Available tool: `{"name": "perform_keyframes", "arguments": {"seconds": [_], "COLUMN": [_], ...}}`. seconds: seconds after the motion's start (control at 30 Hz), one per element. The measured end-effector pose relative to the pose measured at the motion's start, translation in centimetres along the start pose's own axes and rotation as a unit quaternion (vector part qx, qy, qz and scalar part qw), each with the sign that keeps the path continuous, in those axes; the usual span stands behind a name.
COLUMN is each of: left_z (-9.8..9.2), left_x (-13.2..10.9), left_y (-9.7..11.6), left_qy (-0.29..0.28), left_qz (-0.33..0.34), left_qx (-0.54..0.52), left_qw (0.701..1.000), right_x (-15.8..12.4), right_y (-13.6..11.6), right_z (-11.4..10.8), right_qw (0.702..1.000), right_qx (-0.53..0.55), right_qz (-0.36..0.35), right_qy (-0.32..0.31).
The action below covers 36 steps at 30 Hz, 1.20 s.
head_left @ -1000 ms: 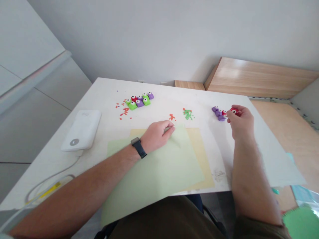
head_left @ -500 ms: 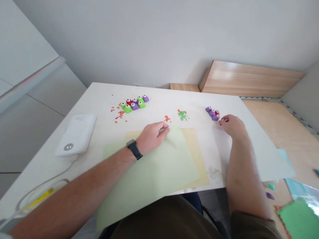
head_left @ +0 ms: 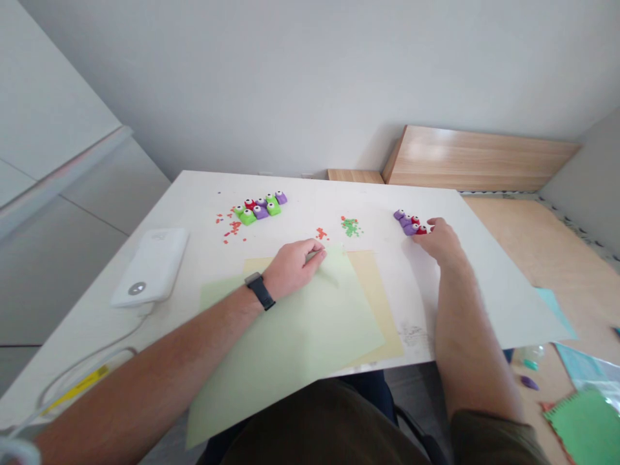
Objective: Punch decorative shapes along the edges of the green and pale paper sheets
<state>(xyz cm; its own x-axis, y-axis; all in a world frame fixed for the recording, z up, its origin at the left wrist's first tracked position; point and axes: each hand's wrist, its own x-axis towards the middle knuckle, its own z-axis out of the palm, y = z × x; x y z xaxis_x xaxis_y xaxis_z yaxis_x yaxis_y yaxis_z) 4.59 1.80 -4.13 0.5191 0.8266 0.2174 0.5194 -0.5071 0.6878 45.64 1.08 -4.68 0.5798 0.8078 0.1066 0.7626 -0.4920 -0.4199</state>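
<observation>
Chunky plastic craft punches [head_left: 411, 225], red and purple, sat in a tight cluster under the right hand's [head_left: 442, 244] fingertips [head_left: 430, 223], which curved over the red one; any grip could not be told. The left hand [head_left: 293, 268] rested on smooth pale green paper [head_left: 285, 352], fingers loosely bent, their hold unclear. Tiny red paper bits [head_left: 321, 234] lay just past them.

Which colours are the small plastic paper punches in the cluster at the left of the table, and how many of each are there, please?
Green plastic paper punches: 4
Purple plastic paper punches: 3
Red plastic paper punch: 1
Total: 8
</observation>
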Motion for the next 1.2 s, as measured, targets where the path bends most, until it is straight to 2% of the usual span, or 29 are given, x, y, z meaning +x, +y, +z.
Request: {"name": "perform_keyframes", "arguments": {"seconds": [0.1,0.27,0.4,0.53,0.73,0.9,1.2], "left_z": [0.0,0.1,0.1,0.2,0.5,0.6,0.8], "left_x": [0.0,0.0,0.0,0.0,0.0,0.0,0.0], "left_y": [0.0,-0.1,-0.1,-0.2,-0.4,-0.5,-0.5], "left_qy": [0.000,0.001,-0.001,-0.003,-0.003,-0.003,0.001], "left_qz": [0.002,0.001,0.005,0.009,0.006,0.005,0.005], "left_qx": [0.002,0.001,0.000,-0.001,-0.008,-0.012,-0.019], "left_qw": [1.000,1.000,1.000,1.000,1.000,1.000,1.000], "right_x": [-0.3,0.1,1.1,1.5,1.3,1.7,2.9], "right_y": [-0.8,-2.1,-2.0,-1.7,-2.5,-3.4,-2.3], "right_z": [0.8,3.1,4.5,4.9,4.8,5.0,5.2], "right_qw": [1.000,0.992,0.987,0.982,0.985,0.984,0.986], "right_qx": [-0.013,-0.038,-0.047,-0.046,-0.064,-0.076,-0.075], "right_qz": [-0.025,-0.100,-0.141,-0.164,-0.129,-0.130,-0.060], "right_qy": [0.011,0.064,0.062,0.078,0.091,0.096,0.136]}}
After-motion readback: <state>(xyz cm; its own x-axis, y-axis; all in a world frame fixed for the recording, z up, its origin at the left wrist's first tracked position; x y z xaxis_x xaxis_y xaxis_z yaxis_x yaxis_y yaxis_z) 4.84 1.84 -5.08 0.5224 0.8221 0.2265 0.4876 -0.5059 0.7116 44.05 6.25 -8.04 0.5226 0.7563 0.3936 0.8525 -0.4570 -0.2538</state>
